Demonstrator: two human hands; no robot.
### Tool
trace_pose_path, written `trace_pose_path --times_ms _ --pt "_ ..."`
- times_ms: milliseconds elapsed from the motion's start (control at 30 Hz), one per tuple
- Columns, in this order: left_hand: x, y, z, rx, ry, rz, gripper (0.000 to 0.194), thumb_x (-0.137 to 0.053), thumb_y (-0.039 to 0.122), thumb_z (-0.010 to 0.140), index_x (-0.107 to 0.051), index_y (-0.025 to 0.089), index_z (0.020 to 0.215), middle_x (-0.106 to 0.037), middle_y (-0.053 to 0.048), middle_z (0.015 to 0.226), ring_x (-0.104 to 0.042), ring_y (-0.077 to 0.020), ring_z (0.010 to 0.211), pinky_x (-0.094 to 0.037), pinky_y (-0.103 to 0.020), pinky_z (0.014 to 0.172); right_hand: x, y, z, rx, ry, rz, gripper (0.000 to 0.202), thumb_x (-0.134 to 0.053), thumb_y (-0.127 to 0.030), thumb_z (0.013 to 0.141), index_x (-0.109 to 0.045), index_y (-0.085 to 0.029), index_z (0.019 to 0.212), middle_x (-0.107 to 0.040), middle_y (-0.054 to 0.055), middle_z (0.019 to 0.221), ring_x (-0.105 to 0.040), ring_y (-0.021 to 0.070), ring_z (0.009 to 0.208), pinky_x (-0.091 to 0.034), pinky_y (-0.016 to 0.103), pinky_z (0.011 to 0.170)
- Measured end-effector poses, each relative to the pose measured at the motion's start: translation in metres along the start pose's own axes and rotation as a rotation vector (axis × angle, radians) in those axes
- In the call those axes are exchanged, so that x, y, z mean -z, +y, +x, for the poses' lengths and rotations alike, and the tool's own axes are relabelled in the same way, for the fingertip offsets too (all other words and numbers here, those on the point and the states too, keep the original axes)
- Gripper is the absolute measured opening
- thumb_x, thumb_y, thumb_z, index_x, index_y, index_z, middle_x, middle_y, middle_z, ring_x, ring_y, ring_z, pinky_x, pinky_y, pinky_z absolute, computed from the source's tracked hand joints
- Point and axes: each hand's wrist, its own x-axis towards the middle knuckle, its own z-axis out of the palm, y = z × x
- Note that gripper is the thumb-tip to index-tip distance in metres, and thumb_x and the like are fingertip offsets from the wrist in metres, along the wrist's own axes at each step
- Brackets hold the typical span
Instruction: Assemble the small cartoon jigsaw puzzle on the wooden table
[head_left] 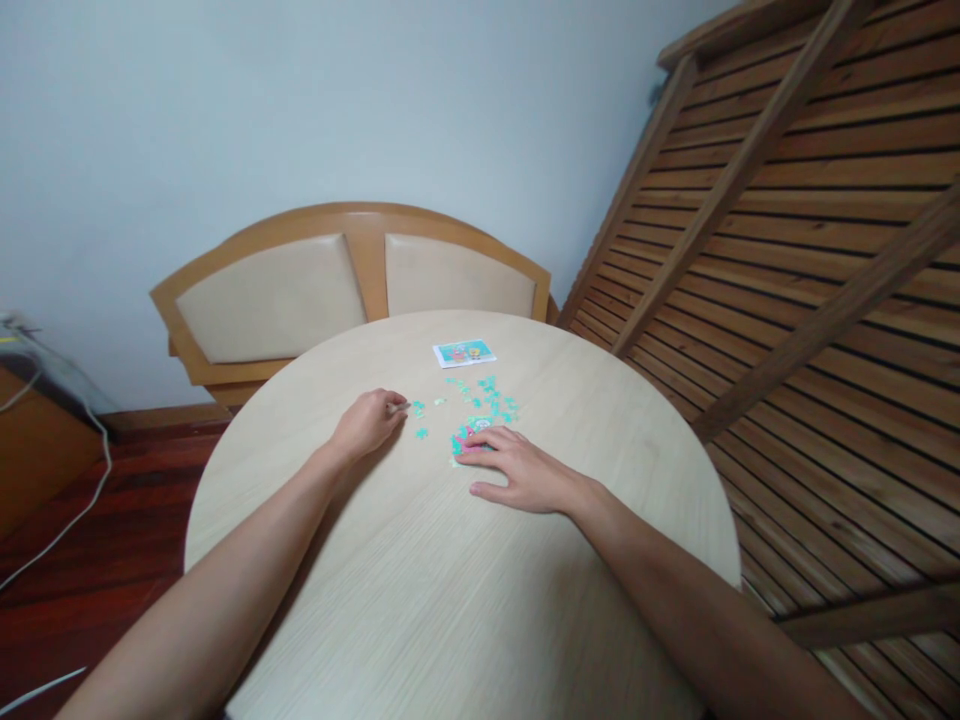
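Loose turquoise puzzle pieces [491, 395] lie scattered on the round pale table [390, 570]. My left hand [371, 420] is closed at their left side, pinching a small light piece [400, 407] between its fingertips. Two turquoise pieces [421, 433] lie just right of it. My right hand [521, 468] rests palm down with its fingers spread, the fingertips on a pink and turquoise cluster of pieces [466, 438], which it partly covers. Behind the pieces is a card with a colourful cartoon picture [464, 353].
Behind the table stands a wooden headboard with cream panels [274, 295] against a pale wall. A slatted wooden frame [795, 240] leans at the right. White cables [105, 460] hang at the left above the dark red floor.
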Motion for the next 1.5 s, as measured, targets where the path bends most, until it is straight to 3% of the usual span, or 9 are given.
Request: trace_pose_path --times_ms 333,533,833,1000,1100,1267,1500 --pt "-0.015 -0.009 0.01 -0.229 0.026 0.137 0.042 -0.041 0.035 0.099 -0.066 0.02 0.129 -0.067 -0.014 0.116 -0.062 -0.0268 0.103 -0.047 -0.04 0.098 0.001 0.0 -0.001 -0.011 -0.016 0.025 0.043 -0.068 -0.047 0.088 -0.068 -0.026 0.126 -0.061 0.011 0.134 -0.053 0.0271 0.127 -0.038 0.046 0.111" --pt "-0.013 -0.007 0.01 -0.199 0.026 0.229 0.033 -0.045 0.029 0.095 -0.073 0.02 0.11 -0.069 -0.012 0.108 -0.062 -0.0279 0.102 -0.049 -0.038 0.091 0.004 -0.002 0.0 -0.005 -0.032 0.036 0.044 -0.068 -0.046 0.088 -0.068 -0.024 0.125 -0.062 0.01 0.133 -0.054 0.0265 0.125 -0.038 0.044 0.111" --pt "-0.007 -0.011 0.008 -0.19 -0.036 0.033 0.017 -0.055 0.029 0.088 -0.065 0.016 0.092 -0.07 -0.011 0.095 -0.064 -0.0233 0.088 -0.049 -0.033 0.081 0.013 0.012 -0.004 -0.023 0.081 0.106 0.039 -0.064 -0.037 0.092 -0.065 -0.023 0.129 -0.065 0.011 0.127 -0.059 0.0236 0.118 -0.044 0.042 0.106" --pt "0.003 0.008 0.0 -0.097 -0.03 -0.072 0.019 -0.053 0.033 0.09 -0.065 0.019 0.096 -0.072 -0.008 0.092 -0.065 -0.0213 0.082 -0.047 -0.03 0.072 0.015 0.019 -0.007 -0.045 0.088 0.097 0.032 -0.064 -0.033 0.092 -0.069 -0.024 0.122 -0.069 0.01 0.119 -0.062 0.0233 0.111 -0.046 0.042 0.102" --pt "0.002 0.025 -0.007 -0.129 0.005 -0.151 0.023 -0.053 0.035 0.092 -0.066 0.02 0.104 -0.072 -0.007 0.096 -0.065 -0.0212 0.086 -0.047 -0.031 0.077 0.012 0.017 -0.006 -0.05 0.061 0.091 0.035 -0.066 -0.033 0.09 -0.069 -0.024 0.123 -0.068 0.011 0.121 -0.062 0.0244 0.112 -0.046 0.043 0.102" --pt "-0.01 0.06 -0.022 -0.222 -0.043 -0.375 0.022 -0.058 0.038 0.091 -0.069 0.02 0.094 -0.073 -0.005 0.09 -0.065 -0.0192 0.081 -0.048 -0.03 0.075 0.006 0.013 -0.002 -0.097 0.118 0.123 0.036 -0.064 -0.032 0.092 -0.065 -0.021 0.126 -0.069 0.011 0.121 -0.062 0.0252 0.115 -0.045 0.044 0.103" --pt "-0.022 0.096 -0.035 -0.299 -0.1 -0.575 0.02 -0.064 0.039 0.09 -0.068 0.019 0.091 -0.073 -0.002 0.083 -0.066 -0.0173 0.077 -0.049 -0.027 0.073 0.001 0.009 0.004 -0.262 0.281 0.477 0.022 -0.06 -0.029 0.093 -0.063 -0.017 0.111 -0.072 0.008 0.106 -0.068 0.0185 0.098 -0.052 0.034 0.09"
